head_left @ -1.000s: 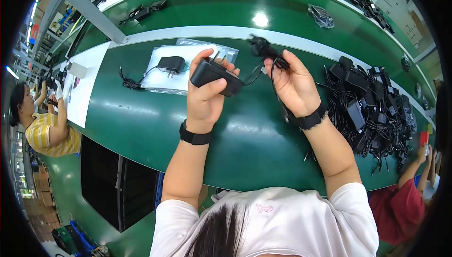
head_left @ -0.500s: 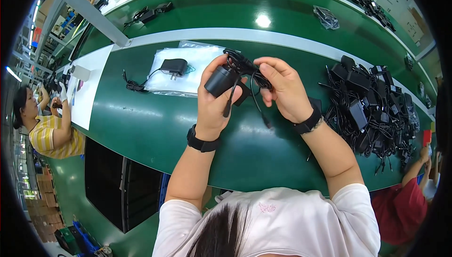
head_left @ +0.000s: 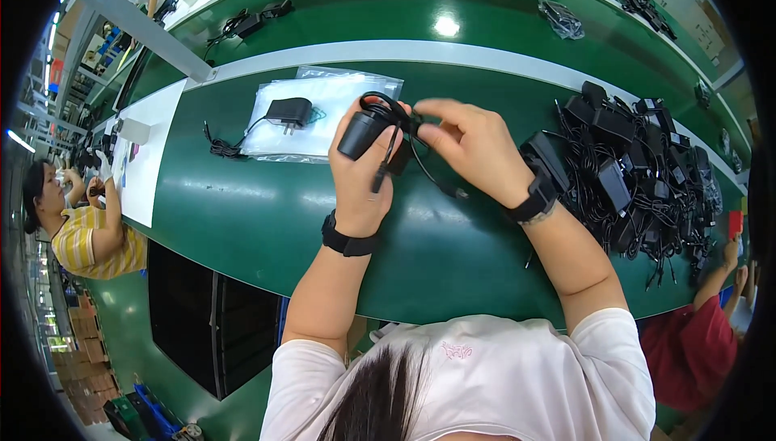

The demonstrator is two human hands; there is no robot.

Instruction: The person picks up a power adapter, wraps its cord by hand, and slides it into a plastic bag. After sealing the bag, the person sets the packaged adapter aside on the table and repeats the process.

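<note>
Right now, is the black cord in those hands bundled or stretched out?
Bundled: the cord is gathered in loops beside the adapter, with ends sticking out.

Your left hand [head_left: 360, 189], palm up, is curled with its thumb bent in; your right hand [head_left: 482, 151] reaches inward, fingertips just beside the left fingers.

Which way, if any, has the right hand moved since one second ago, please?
Yes: the right hand is farther left, nearer the metal post.
</note>
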